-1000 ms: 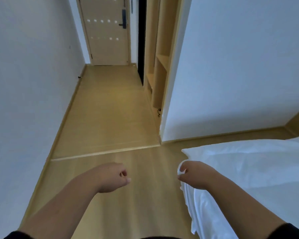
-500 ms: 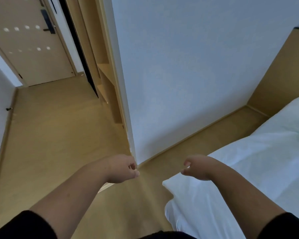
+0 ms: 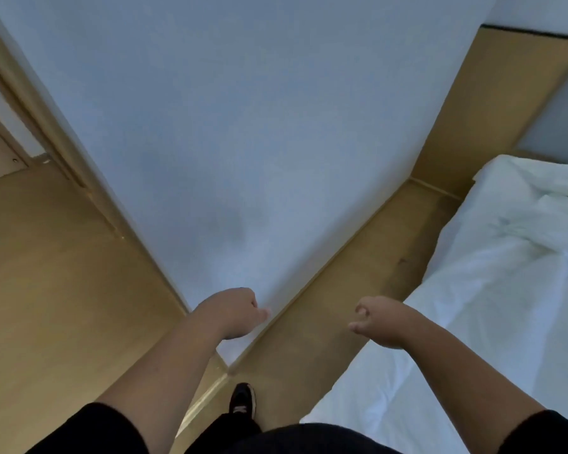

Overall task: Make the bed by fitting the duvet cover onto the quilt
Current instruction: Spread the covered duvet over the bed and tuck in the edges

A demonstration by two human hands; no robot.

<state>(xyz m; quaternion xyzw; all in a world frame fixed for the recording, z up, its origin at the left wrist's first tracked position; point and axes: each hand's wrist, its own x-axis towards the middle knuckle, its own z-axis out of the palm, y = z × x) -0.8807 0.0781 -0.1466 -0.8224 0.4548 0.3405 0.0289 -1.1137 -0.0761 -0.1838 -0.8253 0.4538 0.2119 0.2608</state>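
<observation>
Both hands are empty as I steer along the narrow strip of light wooden floor (image 3: 335, 290) between the pale blue-grey wall (image 3: 243, 126) and the bed. My left hand (image 3: 235, 312) hangs in front of the wall's corner with its fingers loosely curled around nothing; my right hand (image 3: 379, 322) is held out over the floor just beside the mattress edge, fingers also slackly bent and gripping nothing. The white rumpled bedding (image 3: 505, 257), which I take to be the quilt and its duvet cover together, lies on the bed to my right, smooth near me and bunched into folds toward the far end by the tan wooden headboard panel (image 3: 473, 103). I cannot tell cover from quilt in that white mass. One black shoe (image 3: 242, 399) shows below, pointing up the aisle.

My judgement: I am walking toward the bunched end to find a corner. To do it well, I should reach the folds first, feel for the cover's seam or opening, then pinch corner to corner firmly before shaking anything out.
</observation>
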